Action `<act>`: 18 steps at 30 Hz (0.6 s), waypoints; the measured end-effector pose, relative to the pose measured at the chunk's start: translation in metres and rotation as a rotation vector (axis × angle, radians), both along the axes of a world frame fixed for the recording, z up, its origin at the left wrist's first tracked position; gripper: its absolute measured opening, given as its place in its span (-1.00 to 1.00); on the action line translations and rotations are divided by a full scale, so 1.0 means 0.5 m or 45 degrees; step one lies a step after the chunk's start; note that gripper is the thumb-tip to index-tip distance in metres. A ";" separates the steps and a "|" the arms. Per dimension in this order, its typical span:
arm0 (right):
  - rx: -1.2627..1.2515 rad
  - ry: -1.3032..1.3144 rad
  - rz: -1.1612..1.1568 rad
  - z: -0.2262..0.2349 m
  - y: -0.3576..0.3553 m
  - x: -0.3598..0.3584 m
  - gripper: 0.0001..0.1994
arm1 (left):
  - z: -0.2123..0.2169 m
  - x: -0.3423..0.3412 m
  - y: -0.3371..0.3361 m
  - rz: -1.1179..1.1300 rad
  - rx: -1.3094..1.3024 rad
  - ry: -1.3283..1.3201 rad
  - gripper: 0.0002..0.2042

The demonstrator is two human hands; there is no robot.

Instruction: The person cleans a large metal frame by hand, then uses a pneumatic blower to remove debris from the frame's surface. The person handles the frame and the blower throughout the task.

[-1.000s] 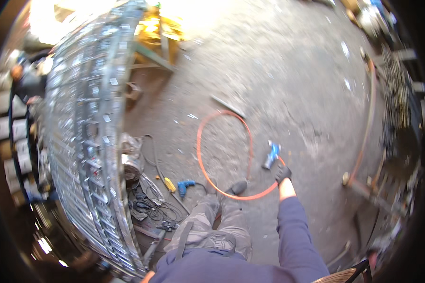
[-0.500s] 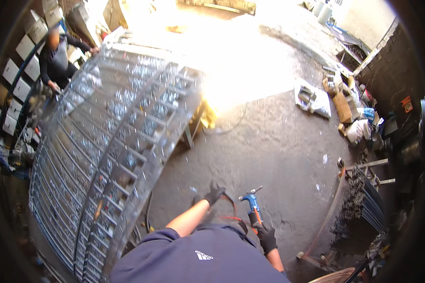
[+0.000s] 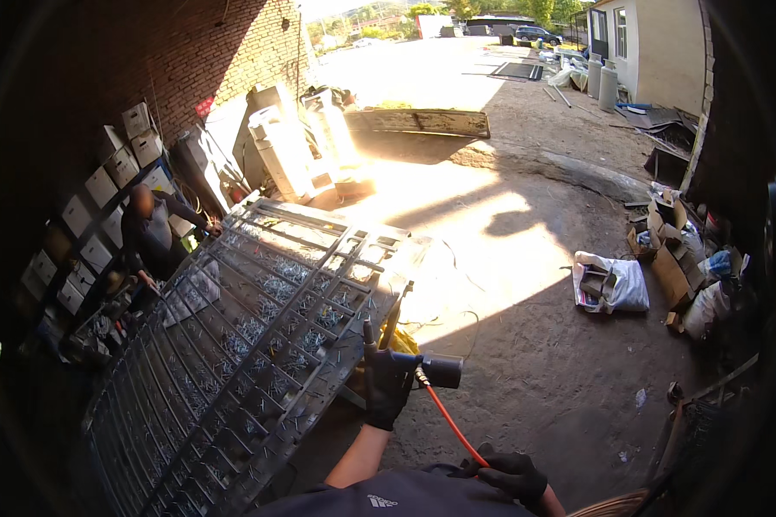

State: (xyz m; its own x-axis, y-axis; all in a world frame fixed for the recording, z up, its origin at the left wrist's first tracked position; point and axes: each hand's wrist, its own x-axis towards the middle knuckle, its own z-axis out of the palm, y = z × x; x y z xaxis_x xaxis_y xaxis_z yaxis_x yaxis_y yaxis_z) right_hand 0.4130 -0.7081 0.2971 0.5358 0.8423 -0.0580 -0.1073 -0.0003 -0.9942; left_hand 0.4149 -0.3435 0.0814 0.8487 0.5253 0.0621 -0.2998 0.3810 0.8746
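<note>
Two gloved hands work: left hand point(image 3: 388, 388) fingers wrap the spray gun point(image 3: 431, 370), right hand point(image 3: 510, 474) fingers pinch its orange hose point(image 3: 453, 422).

Since 1 s ago: left hand point(image 3: 388, 389) raised from the lap to grip the black spray tool point(image 3: 422, 369) beside the metal gate point(image 3: 241, 345). Right hand point(image 3: 513, 474) shifted off the tool, down onto the orange hose point(image 3: 451, 422), formerly looped on the ground. Gate now lying flatter, with the other person point(image 3: 151, 237) at its far left edge.
</note>
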 end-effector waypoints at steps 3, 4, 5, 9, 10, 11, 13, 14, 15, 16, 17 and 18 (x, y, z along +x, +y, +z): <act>0.022 -0.086 0.282 0.015 -0.005 0.158 -0.71 | 0.063 0.069 0.014 -0.036 -0.905 -0.379 -0.40; -0.027 -0.058 0.391 0.020 -0.001 0.211 -0.70 | 0.067 0.097 0.015 -0.086 -0.829 -0.362 -0.42; 0.029 -0.091 0.450 0.023 0.004 0.258 -0.71 | 0.057 0.118 0.003 -0.110 -0.778 -0.318 -0.44; -0.102 0.457 0.381 -0.012 0.097 0.395 -0.71 | -0.089 0.194 -0.052 -0.310 -0.666 0.289 -0.62; -0.215 0.753 0.262 -0.032 0.128 0.433 -0.71 | -0.144 0.220 -0.074 -0.167 -0.686 0.472 -0.68; -0.178 0.469 0.282 -0.055 0.153 0.476 -0.70 | -0.193 0.248 -0.070 -0.199 -0.822 0.332 -0.69; -0.150 0.085 0.267 -0.109 0.177 0.546 -0.70 | -0.277 0.265 -0.061 -0.204 -1.176 0.247 -0.69; -0.230 0.145 0.188 -0.136 0.185 0.581 -0.71 | -0.303 0.271 -0.034 -0.127 -1.182 0.164 -0.67; -0.180 0.069 0.105 -0.159 0.189 0.616 -0.71 | -0.313 0.300 0.026 -0.097 -1.203 0.024 -0.66; -0.146 -0.481 -0.059 -0.181 0.208 0.646 -0.73 | -0.308 0.329 0.081 0.002 -1.228 -0.032 -0.64; -0.417 -0.621 -0.164 -0.197 0.216 0.675 -0.71 | -0.295 0.347 0.119 0.075 -1.211 -0.118 -0.63; -0.396 -0.565 -0.308 -0.211 0.229 0.711 -0.70 | -0.273 0.382 0.173 0.258 -1.151 -0.036 -0.62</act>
